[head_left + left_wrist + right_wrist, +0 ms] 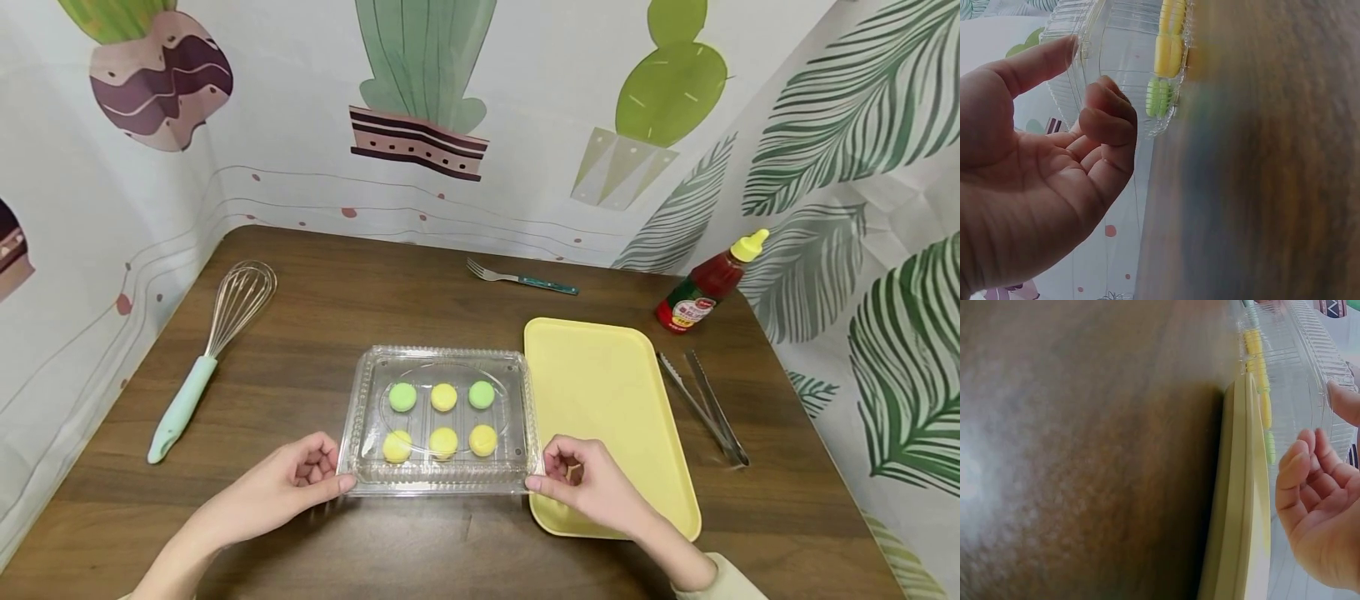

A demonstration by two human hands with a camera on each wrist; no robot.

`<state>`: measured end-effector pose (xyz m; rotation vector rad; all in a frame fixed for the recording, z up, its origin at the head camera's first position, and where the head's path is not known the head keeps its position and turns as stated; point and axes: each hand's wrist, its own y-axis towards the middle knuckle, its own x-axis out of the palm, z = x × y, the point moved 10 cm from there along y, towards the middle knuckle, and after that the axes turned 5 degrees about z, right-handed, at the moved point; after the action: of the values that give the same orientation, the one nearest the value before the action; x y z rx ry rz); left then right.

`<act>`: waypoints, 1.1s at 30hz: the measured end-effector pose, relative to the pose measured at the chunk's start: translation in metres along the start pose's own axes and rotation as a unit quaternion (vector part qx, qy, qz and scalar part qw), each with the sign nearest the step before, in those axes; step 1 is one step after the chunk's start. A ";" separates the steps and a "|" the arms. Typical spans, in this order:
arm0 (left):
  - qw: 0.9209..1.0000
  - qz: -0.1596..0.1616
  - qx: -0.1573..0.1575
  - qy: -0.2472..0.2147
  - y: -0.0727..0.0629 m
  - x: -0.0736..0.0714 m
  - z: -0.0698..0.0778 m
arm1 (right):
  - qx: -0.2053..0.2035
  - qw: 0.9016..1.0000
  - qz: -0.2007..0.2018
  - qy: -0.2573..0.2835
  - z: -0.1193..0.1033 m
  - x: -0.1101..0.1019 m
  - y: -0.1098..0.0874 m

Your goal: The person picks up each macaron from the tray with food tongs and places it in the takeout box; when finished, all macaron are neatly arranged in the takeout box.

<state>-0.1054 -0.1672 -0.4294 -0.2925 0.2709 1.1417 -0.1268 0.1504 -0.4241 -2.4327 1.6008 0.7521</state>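
A clear plastic clamshell box [442, 475] with its lid down is held level between both hands, close over the table. Inside sit two rows of macarons, among them a green macaron [402, 397] and a yellow macaron [444, 397]. My left hand [288, 479] pinches the box's near left corner, thumb on the rim and fingers curled beneath. At the near right corner, my right hand [592, 483] pinches the rim the same way. Both wrist views show the box's ribbed side [1129, 44] between thumb and fingers. The box's right edge overlaps the yellow tray [600, 358] in the head view.
On the left of the wooden table [315, 292] lies a whisk [197, 383] with a mint handle. A fork [525, 281] lies near the back edge. To the right of the tray are metal tongs [705, 408], with a red sauce bottle [701, 292] standing behind them.
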 end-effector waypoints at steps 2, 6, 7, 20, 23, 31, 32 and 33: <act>1.000 -0.012 -0.009 -0.008 0.000 0.002 -0.003 | 0.014 1.000 -0.010 0.004 0.001 0.002 0.000; 0.998 -0.043 -0.025 -0.028 0.000 0.009 -0.009 | 0.027 0.999 -0.034 0.017 0.003 0.007 0.001; 0.998 -0.052 -0.025 -0.037 -0.001 0.010 -0.010 | 0.032 0.998 -0.042 0.027 0.003 0.009 0.001; 0.986 -0.107 -0.024 -0.129 -0.001 0.022 -0.010 | 0.149 0.960 -0.110 0.208 0.015 0.025 -0.003; 0.983 -0.113 -0.023 -0.140 -0.001 0.023 -0.010 | 0.175 0.950 -0.111 0.234 0.018 0.027 -0.004; 0.979 -0.115 -0.033 -0.166 0.001 0.022 -0.011 | 0.200 0.937 -0.108 0.265 0.020 0.030 -0.005; 0.978 -0.115 -0.034 -0.170 0.001 0.023 -0.012 | 0.201 0.937 -0.108 0.266 0.020 0.030 -0.005; 0.977 -0.113 -0.037 -0.175 0.002 0.022 -0.012 | 0.201 0.936 -0.107 0.267 0.020 0.030 -0.005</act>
<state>-0.0989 -0.1519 -0.4488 -0.1775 -0.1131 0.9580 -0.1200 0.1352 -0.4567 -2.5439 1.4070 -0.2817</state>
